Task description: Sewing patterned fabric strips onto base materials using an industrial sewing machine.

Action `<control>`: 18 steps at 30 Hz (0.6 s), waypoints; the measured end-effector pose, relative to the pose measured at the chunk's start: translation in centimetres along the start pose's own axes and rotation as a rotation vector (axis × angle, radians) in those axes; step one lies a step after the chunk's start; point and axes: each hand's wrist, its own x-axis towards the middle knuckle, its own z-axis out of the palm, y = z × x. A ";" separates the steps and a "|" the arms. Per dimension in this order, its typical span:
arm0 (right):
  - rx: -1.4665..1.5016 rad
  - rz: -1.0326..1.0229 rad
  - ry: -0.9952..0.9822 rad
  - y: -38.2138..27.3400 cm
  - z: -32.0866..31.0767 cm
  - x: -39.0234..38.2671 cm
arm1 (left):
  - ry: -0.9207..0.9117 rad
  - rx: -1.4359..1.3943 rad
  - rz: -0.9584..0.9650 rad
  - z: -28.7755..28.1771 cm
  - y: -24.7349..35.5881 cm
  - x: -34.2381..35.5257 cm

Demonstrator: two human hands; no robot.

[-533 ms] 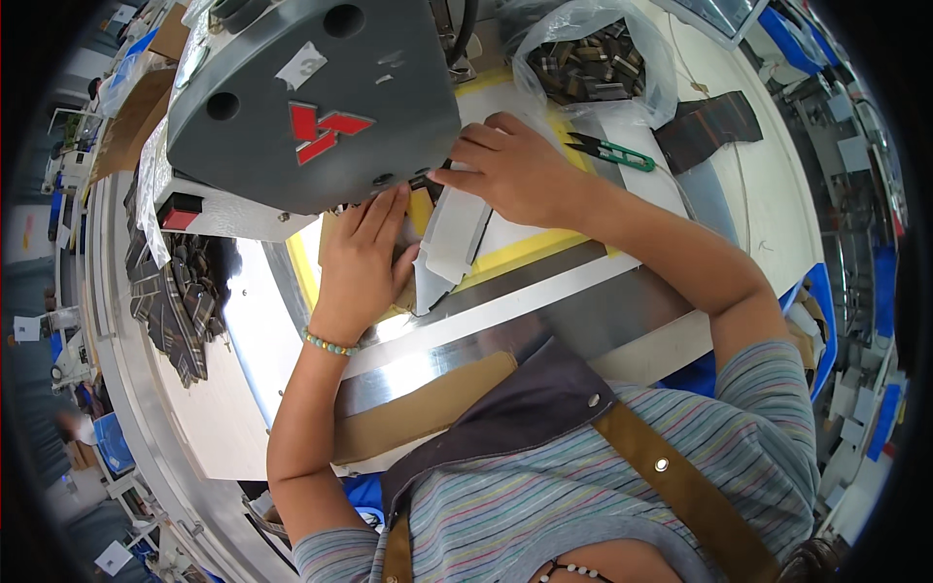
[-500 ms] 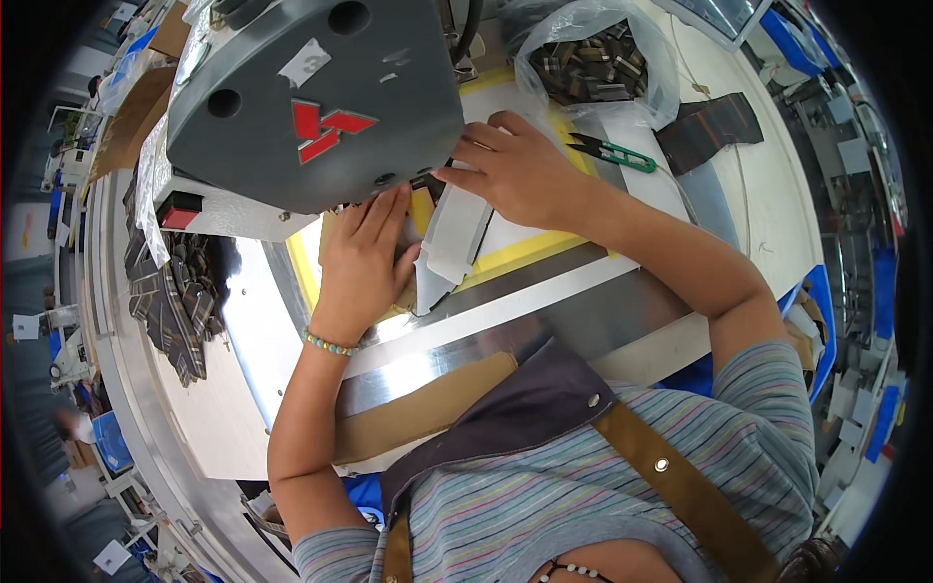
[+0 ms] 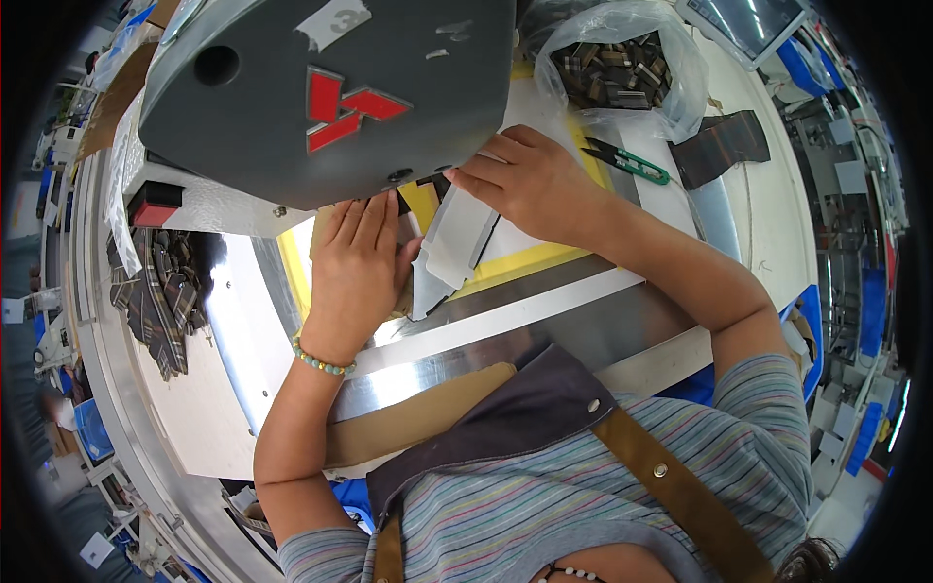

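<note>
Under the grey machine head [image 3: 389,107], which looks like a sewing machine's, both my hands rest on the work. My left hand [image 3: 358,272] lies flat, fingers stretched forward and thumb out to the side, wearing a beaded bracelet [image 3: 323,361]. Beside its thumb is a pale grey fabric-like piece [image 3: 455,233] with a dark edge and a pointed near end. Spread fingers of my right hand [image 3: 530,185] touch the far end of that piece. A yellow strip [image 3: 421,206] shows between the hands. The machine head hides the needle area and some fingertips.
Dark plaid fabric pieces [image 3: 165,301] lie at left. At the back right stand a clear bag [image 3: 680,87] of small dark scraps, green-handled thread snips [image 3: 637,167] and a dark striped cloth strip [image 3: 721,148]. A yellow-taped border [image 3: 530,258] edges the work area.
The view has shifted slightly, so the machine head looks larger and higher. Both hands keep nearly the same place on the pale piece; the right forearm sits slightly lower in the picture.
</note>
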 end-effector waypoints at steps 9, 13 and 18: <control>0.143 0.023 0.024 0.3 0.5 -0.1 | 0.009 -0.057 -0.010 -0.4 -0.1 0.2; 0.150 0.002 0.024 0.5 0.5 -0.1 | 0.052 -0.091 -0.003 -0.5 -0.1 0.3; 0.143 0.010 0.016 0.4 0.5 -0.1 | 0.070 -0.108 0.004 -0.5 -0.1 0.5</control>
